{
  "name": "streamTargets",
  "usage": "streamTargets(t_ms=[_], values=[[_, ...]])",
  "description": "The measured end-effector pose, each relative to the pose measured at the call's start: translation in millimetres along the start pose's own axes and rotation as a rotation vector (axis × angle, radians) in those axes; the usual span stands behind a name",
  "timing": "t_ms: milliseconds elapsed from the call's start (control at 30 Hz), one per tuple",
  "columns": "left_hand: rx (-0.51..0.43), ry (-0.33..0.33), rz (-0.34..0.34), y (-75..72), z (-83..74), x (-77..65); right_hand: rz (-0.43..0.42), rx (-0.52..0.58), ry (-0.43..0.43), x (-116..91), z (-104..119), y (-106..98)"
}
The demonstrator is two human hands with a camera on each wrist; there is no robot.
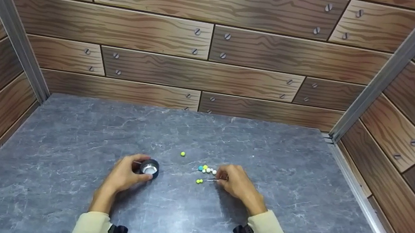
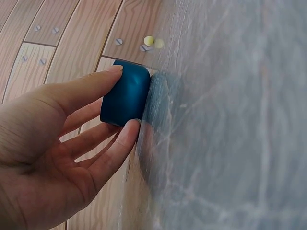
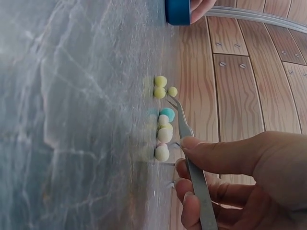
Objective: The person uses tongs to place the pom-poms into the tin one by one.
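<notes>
Here are the slim metal tweezers [image 3: 197, 184], pinched in the right hand [image 1: 238, 183], tips angled in just beside a pair of yellow-green balls [image 1: 198, 181] on the marbled grey table [image 1: 91, 126]! Just beyond, a cluster of teal, yellow and white balls [image 1: 208, 170]; farther and left, one lone yellow-green ball [image 1: 182, 154]. Over left, the left hand [image 1: 123, 176] grips a blue cup [image 2: 126, 93], its mouth facing up.
</notes>
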State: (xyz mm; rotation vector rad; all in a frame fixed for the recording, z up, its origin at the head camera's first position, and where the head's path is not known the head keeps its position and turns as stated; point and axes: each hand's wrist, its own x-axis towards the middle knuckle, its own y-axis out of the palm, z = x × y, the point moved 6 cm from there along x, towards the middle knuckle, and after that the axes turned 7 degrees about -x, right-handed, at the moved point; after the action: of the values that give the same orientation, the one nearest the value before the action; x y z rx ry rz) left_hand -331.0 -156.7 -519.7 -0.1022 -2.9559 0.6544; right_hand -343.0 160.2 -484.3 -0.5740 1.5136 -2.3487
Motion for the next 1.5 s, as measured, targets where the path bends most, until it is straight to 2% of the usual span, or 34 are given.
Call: streamTargets(t_ms=[433,733,1500], values=[[0.019,0.016,-0.015,-0.9,-1.5,0.4,-0.009,-0.019,-0.018,-0.2,2.1,3.0],[0.008,0.001,-0.01,0.1,0.2,2.0,-0.016,-0.04,-0.02,1.5,2.6,3.8],[-0.008,0.0,-0.012,-0.3,3.0,2.4,-0.027,-0.024,-0.056,3.8,13.5,-9.0]])
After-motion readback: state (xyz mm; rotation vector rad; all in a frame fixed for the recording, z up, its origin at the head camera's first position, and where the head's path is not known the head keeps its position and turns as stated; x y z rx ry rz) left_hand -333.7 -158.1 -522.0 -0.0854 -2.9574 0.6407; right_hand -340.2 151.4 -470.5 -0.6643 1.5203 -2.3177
